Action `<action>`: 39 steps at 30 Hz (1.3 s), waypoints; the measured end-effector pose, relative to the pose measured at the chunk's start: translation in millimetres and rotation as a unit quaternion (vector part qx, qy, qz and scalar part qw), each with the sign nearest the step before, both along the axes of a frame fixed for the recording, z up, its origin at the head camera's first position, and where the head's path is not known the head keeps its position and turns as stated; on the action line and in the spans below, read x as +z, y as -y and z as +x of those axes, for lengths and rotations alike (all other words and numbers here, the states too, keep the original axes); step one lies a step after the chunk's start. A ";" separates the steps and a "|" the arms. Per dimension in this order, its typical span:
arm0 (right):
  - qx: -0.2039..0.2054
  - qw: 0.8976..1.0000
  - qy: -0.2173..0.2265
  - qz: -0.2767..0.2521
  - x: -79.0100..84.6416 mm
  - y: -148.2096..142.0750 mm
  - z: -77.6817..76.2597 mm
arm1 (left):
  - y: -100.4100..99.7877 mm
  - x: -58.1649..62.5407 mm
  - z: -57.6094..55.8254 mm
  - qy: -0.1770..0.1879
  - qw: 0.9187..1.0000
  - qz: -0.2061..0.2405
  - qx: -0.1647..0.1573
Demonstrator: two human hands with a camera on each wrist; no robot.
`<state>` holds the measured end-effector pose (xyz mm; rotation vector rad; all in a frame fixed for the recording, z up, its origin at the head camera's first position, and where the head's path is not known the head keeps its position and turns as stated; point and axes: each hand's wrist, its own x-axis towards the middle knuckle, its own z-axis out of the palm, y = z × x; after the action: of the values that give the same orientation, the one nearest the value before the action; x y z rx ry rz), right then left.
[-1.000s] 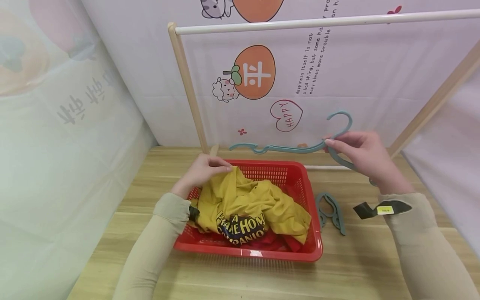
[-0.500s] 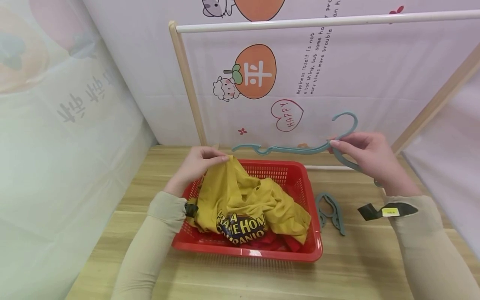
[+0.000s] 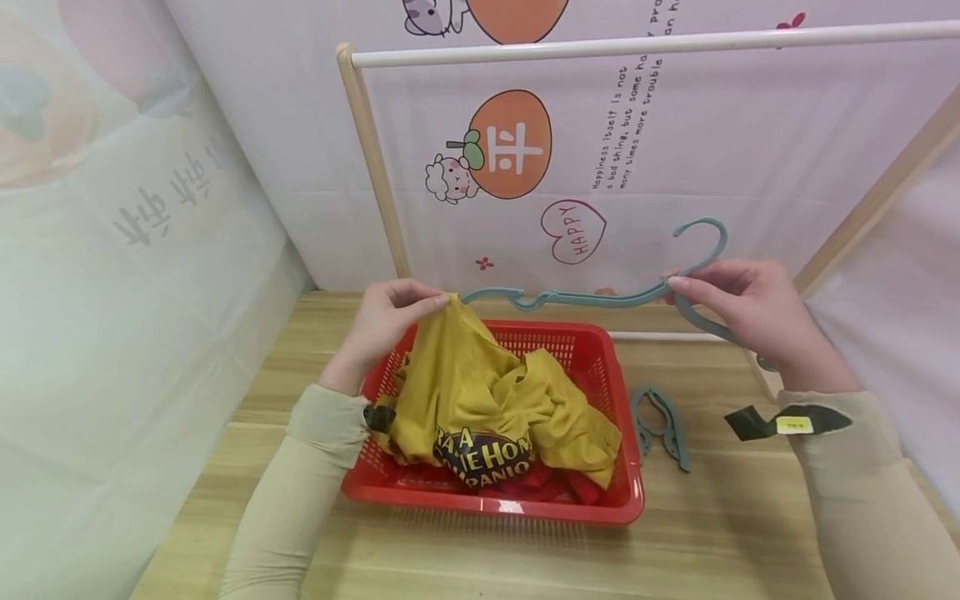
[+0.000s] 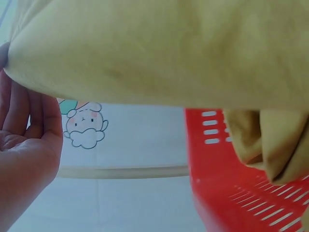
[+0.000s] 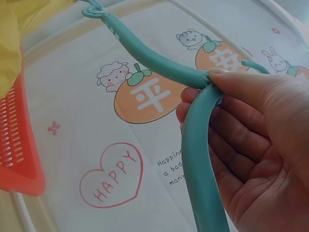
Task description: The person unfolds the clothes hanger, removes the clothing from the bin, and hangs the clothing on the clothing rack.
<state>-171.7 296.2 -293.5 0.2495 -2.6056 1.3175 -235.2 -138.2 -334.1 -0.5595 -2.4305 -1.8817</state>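
My left hand [image 3: 386, 321] pinches the edge of a yellow T-shirt [image 3: 465, 375] and holds that part up above a red basket [image 3: 630, 467]. The rest of the shirt, with dark printed lettering, lies bunched in the basket. My right hand [image 3: 757, 308] grips a blue-green folding hanger [image 3: 600, 300] at its centre, just below the hook. One hanger arm points left, its tip beside the raised cloth; whether they touch I cannot tell. In the right wrist view the thumb presses on the hanger joint [image 5: 210, 79]. In the left wrist view, the shirt [image 4: 159, 53] spreads away from the fingers.
A second folding hanger [image 3: 660, 429], folded up, lies on the wooden table [image 3: 420, 558] right of the basket. Behind stands a rack with a white top rail [image 3: 637, 46] and wooden posts [image 3: 375, 167]. Red cloth [image 3: 555, 483] lies under the shirt.
My left hand has risen and shifted left, pulling the shirt edge higher out of the basket. The right hand has moved slightly right with the hanger.
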 end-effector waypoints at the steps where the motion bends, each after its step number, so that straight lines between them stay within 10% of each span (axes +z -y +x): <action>1: -0.001 1.000 0.002 -0.002 0.7 0.0 0.5 | 0.6 1.6 0.2 0.000 1.000 0.006 0.004; 39: 0.037 0.997 -0.032 -0.051 -6.7 48.5 -3.5 | -31.4 20.9 8.5 -0.069 0.997 -0.028 -0.036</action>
<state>-175.2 247.7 -300.2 0.3678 -2.4884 1.4380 -226.8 -106.8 -313.2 -0.7639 -2.4107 -1.7409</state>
